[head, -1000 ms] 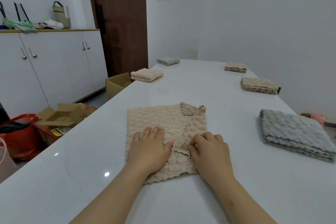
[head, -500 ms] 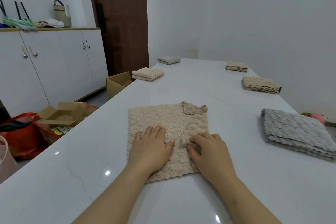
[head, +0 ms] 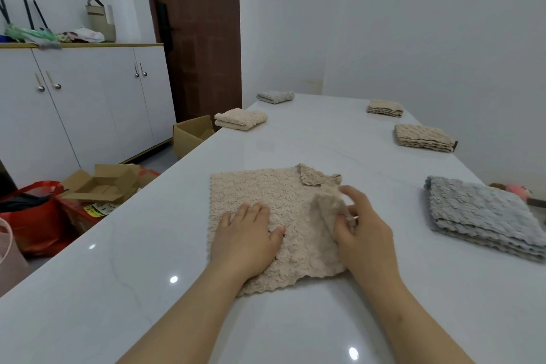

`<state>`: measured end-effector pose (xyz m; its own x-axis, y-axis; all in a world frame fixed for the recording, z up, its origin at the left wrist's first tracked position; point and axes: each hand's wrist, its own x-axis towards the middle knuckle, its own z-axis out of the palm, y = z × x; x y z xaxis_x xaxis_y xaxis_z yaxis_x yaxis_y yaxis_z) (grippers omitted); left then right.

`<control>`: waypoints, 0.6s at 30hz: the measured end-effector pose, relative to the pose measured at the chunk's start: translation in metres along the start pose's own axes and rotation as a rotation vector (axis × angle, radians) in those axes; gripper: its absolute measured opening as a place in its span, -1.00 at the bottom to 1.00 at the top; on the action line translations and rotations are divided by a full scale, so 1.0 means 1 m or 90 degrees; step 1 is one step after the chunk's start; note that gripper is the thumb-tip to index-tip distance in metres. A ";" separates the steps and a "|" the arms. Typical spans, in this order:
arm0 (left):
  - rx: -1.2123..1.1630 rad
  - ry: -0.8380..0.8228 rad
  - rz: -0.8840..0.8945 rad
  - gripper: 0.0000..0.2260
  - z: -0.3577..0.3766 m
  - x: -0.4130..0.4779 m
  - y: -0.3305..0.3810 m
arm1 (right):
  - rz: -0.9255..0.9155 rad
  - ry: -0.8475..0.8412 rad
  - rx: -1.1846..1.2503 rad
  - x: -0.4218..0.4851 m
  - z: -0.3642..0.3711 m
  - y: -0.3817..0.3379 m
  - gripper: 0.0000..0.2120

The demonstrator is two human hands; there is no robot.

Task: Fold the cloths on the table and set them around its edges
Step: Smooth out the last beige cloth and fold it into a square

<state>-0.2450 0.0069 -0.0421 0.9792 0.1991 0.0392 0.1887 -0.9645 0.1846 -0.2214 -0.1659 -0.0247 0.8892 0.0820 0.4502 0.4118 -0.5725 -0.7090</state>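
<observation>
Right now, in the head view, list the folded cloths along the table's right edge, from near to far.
grey folded cloth → beige folded cloth → far beige folded cloth

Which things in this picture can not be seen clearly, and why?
1. Head view: beige cloth, its part under the left hand and right hand is covered.
2. Head view: grey folded cloth, cut off by the right frame edge.
3. Head view: pink thing, mostly hidden behind the table.
</observation>
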 end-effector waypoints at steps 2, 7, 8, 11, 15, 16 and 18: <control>0.002 -0.003 0.002 -0.47 -0.001 -0.001 0.000 | 0.083 0.040 0.013 0.004 -0.004 0.008 -0.57; -0.003 -0.011 0.007 -0.47 -0.002 -0.001 -0.002 | 0.101 0.071 -0.320 0.003 -0.011 0.013 -0.45; -0.001 -0.015 0.007 -0.47 -0.002 -0.001 -0.002 | 0.042 0.069 -0.321 0.002 -0.010 0.009 -0.46; -0.001 -0.017 0.006 -0.47 -0.003 -0.002 -0.002 | -0.081 -0.099 -0.340 -0.004 0.000 -0.004 -0.60; -0.002 -0.023 0.024 -0.46 -0.004 -0.002 -0.004 | -0.057 -0.295 -0.345 -0.005 0.002 -0.005 -0.70; 0.000 -0.036 0.032 -0.47 -0.006 -0.002 -0.005 | -0.054 -0.295 -0.331 -0.003 0.000 -0.005 -0.72; 0.005 -0.063 0.045 -0.50 -0.012 -0.004 -0.009 | -0.044 -0.314 -0.326 0.000 -0.006 -0.009 -0.73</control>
<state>-0.2519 0.0168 -0.0318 0.9925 0.1136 -0.0451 0.1198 -0.9770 0.1764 -0.2266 -0.1652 -0.0151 0.9006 0.4226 0.1014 0.4331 -0.8538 -0.2889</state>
